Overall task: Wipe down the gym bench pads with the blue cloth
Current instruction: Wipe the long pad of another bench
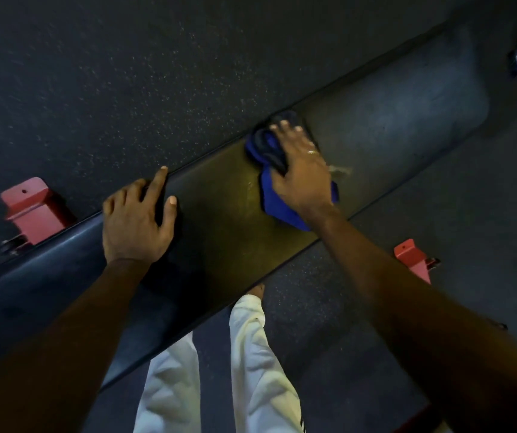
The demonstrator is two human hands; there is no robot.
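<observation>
We press the right hand (pixel 298 170), fingers straight and flat, onto the blue cloth (pixel 280 209), which lies bunched on the bench pad (pixel 219 207) near its far edge. The pad runs from 8 o'clock to 2 o'clock across the view. We rest the left hand (pixel 132 226) on the pad at 8 o'clock from the cloth, fingers spread and gripping nothing.

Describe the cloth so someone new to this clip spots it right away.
Find the long dark bench pad running diagonally across the frame. About midway along it, the right hand presses down on a bunched cloth that sticks out beside the wrist. It is the only bright blue thing in view; the red brackets sit off the pad, on the floor.
</observation>
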